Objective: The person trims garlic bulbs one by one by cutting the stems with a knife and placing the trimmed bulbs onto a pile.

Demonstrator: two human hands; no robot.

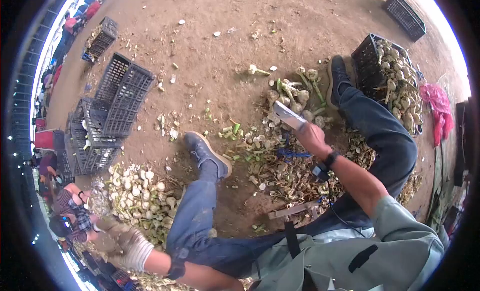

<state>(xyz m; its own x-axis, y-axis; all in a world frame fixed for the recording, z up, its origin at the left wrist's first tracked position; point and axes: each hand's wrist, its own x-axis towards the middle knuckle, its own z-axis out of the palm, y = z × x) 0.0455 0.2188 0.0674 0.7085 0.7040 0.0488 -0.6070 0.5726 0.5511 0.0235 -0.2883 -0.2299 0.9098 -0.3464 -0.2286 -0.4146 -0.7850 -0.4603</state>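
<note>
My right hand (312, 140) is closed round a wide, pale metal blade or tool (288, 114), held over the ground beside a small heap of garlic bulbs with stems (295, 97). My left hand (117, 239), in a dirty glove with a white striped cuff, is at the lower left, near a large pile of trimmed white bulbs (137, 188). Its fingers are blurred, and whether it holds anything cannot be made out. Cut stems and husks (280, 171) lie between my legs, with a blue strip (294, 153) among them.
A black crate full of garlic (367, 66) stands beyond my right foot, near a pink net bag (437, 108). Stacked black crates (102, 126) are at the left, another crate (405, 16) at the top right. A person in a striped top (65, 203) sits at the left edge.
</note>
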